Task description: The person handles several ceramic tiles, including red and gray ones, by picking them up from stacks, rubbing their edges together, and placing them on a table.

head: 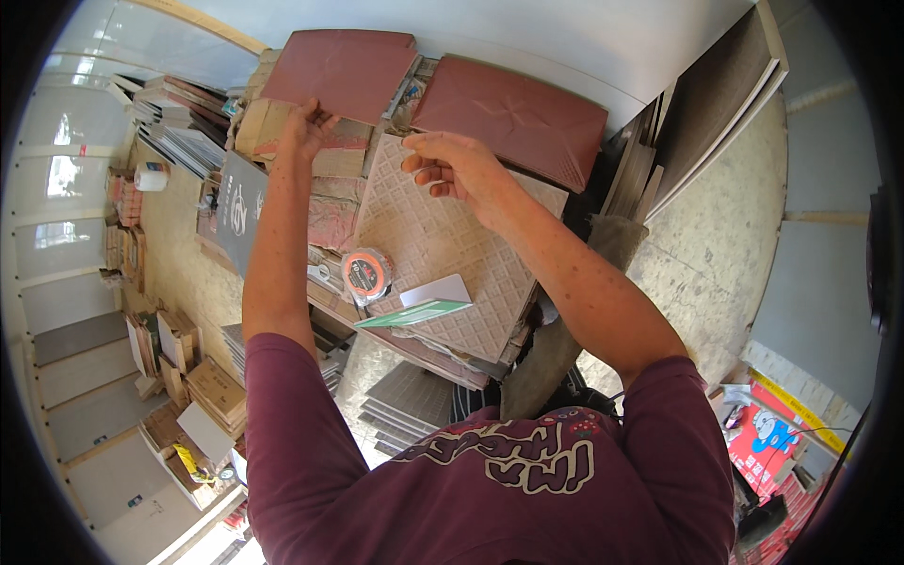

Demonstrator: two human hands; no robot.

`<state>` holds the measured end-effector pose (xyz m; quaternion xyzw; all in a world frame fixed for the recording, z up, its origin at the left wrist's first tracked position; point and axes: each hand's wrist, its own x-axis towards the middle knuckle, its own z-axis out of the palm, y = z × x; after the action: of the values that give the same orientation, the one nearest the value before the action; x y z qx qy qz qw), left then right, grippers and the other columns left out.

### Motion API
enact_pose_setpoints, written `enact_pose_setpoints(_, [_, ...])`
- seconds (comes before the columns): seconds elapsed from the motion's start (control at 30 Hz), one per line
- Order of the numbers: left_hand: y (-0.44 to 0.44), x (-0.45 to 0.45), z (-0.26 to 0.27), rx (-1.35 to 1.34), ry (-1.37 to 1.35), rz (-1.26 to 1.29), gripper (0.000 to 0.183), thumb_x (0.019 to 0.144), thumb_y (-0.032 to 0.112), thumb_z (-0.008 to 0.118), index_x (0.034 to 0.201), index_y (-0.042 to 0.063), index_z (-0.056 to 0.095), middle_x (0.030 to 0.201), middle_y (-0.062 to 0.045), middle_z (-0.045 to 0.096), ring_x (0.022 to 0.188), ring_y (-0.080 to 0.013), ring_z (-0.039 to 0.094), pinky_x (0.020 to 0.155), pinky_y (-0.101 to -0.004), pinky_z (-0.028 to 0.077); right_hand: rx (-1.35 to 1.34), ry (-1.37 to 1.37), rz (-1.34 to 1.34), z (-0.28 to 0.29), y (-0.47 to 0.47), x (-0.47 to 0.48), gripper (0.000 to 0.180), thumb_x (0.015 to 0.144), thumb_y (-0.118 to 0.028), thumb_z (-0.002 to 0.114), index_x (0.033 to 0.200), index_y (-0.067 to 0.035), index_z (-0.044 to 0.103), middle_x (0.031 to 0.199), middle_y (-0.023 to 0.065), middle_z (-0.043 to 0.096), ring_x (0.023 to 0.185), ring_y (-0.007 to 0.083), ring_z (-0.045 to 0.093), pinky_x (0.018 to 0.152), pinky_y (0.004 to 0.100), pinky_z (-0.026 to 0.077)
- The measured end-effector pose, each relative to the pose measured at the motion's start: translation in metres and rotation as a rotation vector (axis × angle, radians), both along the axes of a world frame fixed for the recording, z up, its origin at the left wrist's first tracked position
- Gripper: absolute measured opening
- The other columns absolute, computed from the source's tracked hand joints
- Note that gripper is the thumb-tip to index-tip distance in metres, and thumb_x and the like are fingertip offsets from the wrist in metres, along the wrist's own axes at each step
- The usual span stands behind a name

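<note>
My left hand (311,131) is at the near edge of a plain dark-red tile (346,74), fingertips against that edge. Whether it grips the tile is unclear. My right hand (455,169) hovers over a pale tile (438,233) with a raised grid, its fingers loosely curled and holding nothing. Just beyond my right hand lies another dark-red tile (512,113) with an embossed star-like pattern. On the pale tile's left edge sits an orange-and-black tape measure (366,274). Beside it, a green-and-white folded card (417,313) stands partly open.
Cardboard packing (272,131) lies under the left red tile. Large dark panels (720,106) lean at the right. More tiles (406,399) are stacked on the floor below, and cartons (215,395) stand to the left. A white wall (494,28) rises behind the tiles.
</note>
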<state>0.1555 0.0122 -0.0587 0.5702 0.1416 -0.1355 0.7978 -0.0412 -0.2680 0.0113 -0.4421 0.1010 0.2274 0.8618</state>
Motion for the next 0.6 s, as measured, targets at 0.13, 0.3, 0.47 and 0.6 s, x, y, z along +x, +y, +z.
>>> enact_pose_setpoints(0.13, [-0.007,0.001,0.012,0.17,0.022,-0.087,0.018,0.092,0.014,0.05,0.099,-0.001,0.054,0.091,-0.012,0.059,0.083,-0.0252,0.059,0.075,-0.0414,0.055,-0.007,0.014,0.022,0.003,0.001,-0.002,0.031,0.085,-0.026,0.056,0.108,-0.005,0.058,0.087,0.0027,0.062,0.073,0.0075,0.054,0.063,0.0225,0.043])
enact_pose_setpoints(0.3, [-0.013,-0.002,0.017,0.149,0.075,-0.105,0.013,0.089,0.014,0.056,0.096,0.003,0.055,0.088,-0.01,0.057,0.081,-0.0247,0.058,0.074,-0.0407,0.055,-0.018,-0.005,0.047,0.015,0.008,-0.01,0.03,0.085,-0.026,0.056,0.108,-0.007,0.058,0.088,0.0028,0.062,0.074,0.0077,0.054,0.063,0.0232,0.043])
enact_pose_setpoints(0.47, [-0.009,-0.003,0.011,0.152,0.051,-0.051,0.02,0.09,0.013,0.053,0.101,-0.002,0.051,0.09,-0.013,0.057,0.078,-0.0277,0.059,0.074,-0.0417,0.053,0.033,-0.026,0.075,0.05,0.031,-0.02,0.027,0.085,-0.027,0.057,0.104,-0.009,0.061,0.087,0.0027,0.062,0.072,0.0079,0.055,0.063,0.0228,0.042])
enact_pose_setpoints(0.6, [-0.02,-0.02,0.014,0.386,-0.25,-0.073,0.045,0.082,0.023,0.066,0.113,-0.003,0.046,0.1,-0.015,0.056,0.089,-0.0317,0.058,0.077,-0.0417,0.051,0.1,-0.14,0.082,0.067,0.047,-0.014,0.024,0.086,-0.028,0.057,0.101,-0.01,0.062,0.084,0.0024,0.062,0.07,0.0078,0.055,0.063,0.0224,0.041])
